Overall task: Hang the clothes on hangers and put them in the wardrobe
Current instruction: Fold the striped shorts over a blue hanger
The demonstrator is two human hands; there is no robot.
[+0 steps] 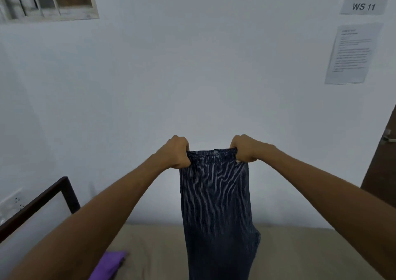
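Both arms extended forward, raised. Left hand (176, 152) and right hand (244, 149) each grip a corner of the waistband of the striped trousers (216, 204), fingers curled tight. Trousers hang vertically, waistband up, legs down, above the bed (300, 252).

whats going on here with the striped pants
A person is holding up a pair of dark pinstriped pants by the waistband, the left hand gripping one end and the right hand the other, arms stretched out in front. The legs hang straight down over a beige bed set against a white wall. A purple garment lies on the bed at lower left. No hanger or wardrobe is in view, so the pants are not hung yet.
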